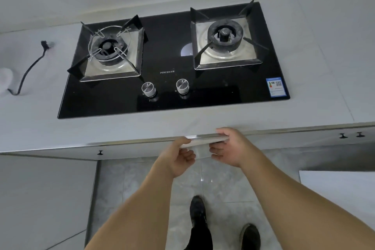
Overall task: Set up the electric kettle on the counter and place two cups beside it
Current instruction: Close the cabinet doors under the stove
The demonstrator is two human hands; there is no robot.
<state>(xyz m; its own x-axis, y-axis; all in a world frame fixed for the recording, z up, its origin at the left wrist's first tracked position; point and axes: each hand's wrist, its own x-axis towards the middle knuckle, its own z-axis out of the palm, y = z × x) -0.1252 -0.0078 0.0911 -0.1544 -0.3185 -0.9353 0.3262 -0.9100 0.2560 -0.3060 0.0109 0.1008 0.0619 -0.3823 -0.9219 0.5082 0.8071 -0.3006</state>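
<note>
No kettle body and no cups are in view. At the far left edge of the grey counter lies a blurred white round object, with a black cord running from it to a plug lying flat on the counter. Below the counter's front edge, my left hand and my right hand both grip the top edge of a cabinet door that stands slightly out from the cabinet front. Their fingers curl around the thin panel.
A black glass two-burner gas hob with two knobs fills the middle of the counter. Small black cabinet knobs sit under the counter at right, and another one at left. My shoes stand on the tiled floor below.
</note>
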